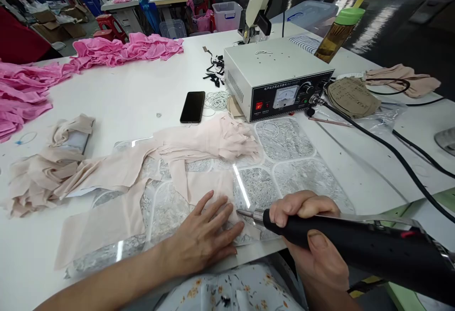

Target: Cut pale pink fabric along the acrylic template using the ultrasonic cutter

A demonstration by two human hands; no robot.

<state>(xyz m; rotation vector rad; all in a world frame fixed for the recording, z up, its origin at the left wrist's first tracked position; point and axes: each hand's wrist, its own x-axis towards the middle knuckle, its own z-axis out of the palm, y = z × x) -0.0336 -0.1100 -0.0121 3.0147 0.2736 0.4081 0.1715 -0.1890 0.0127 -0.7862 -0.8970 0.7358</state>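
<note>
My left hand (204, 237) lies flat with its fingers spread, pressing a strip of pale beige fabric (213, 185) onto a clear-topped, stone-patterned mat (295, 178). Wrapped round a thick black ultrasonic cutter (355, 244) is my right hand (313, 235). The cutter's metal tip points left and sits at the fabric's edge, close beside my left fingertips; I cannot tell if it touches. Beyond my hands lies a bunch of layered beige strips (220, 135). Another beige piece (103, 225) stretches over the mat's left part, near a crumpled beige pile (42, 173).
A control box (277, 78) with a dial stands at the back right, its black cable (384, 145) running to the right. Nearby are a phone (192, 107), elastic cord (216, 101), a green-lidded bottle (336, 36) and cardboard patterns (351, 97). Pink fabric (121, 52) lines the far left.
</note>
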